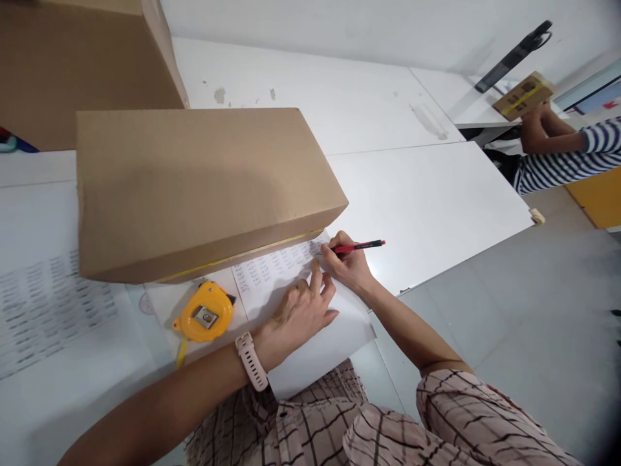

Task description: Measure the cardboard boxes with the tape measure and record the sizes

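My right hand [348, 260] grips a red and black pen [361, 246], its tip down at the upper right of a sheet of paper [330, 336] with rows of handwriting. On that same sheet rests my left hand [305, 304], fingers spread and holding nothing; a pale pink watch band is on that wrist. Left of this hand lies a yellow tape measure [206, 314] on the table. A long brown cardboard box [204, 188] stands just beyond the sheet and covers its upper edge. Yellow tape runs along the box's near lower side.
A larger cardboard box [87, 65] stands at the back left. More written paper [58, 310] lies at the left. Across the white table [417, 213], at the far right, a person in a striped shirt [563, 162] holds a small taped box [524, 97] near a dark upright object [512, 58].
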Tool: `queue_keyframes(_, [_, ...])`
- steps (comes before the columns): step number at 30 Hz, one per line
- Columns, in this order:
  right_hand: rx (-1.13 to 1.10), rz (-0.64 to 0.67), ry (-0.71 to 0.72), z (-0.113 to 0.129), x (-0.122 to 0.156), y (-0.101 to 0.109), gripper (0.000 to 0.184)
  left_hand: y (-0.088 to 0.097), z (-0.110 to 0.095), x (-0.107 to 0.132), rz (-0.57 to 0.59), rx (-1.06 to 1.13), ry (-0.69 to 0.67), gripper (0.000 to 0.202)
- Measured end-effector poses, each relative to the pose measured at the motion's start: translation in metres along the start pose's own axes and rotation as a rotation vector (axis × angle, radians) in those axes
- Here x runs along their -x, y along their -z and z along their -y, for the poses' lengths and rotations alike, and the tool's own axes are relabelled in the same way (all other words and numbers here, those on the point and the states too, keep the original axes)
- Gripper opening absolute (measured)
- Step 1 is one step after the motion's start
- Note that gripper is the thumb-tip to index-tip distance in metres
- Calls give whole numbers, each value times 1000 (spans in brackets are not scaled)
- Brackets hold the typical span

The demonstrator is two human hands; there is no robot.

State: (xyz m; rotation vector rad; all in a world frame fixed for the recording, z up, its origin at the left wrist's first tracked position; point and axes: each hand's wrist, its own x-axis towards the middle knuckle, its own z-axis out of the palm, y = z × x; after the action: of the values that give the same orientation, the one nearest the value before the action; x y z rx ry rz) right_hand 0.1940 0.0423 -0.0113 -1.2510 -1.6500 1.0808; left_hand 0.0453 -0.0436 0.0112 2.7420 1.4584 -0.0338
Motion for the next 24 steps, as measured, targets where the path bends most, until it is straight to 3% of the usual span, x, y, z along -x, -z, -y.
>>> queue_keyframes(24, [24,-20,9,2,-1,2,29,2,1,0,54,54,3,61])
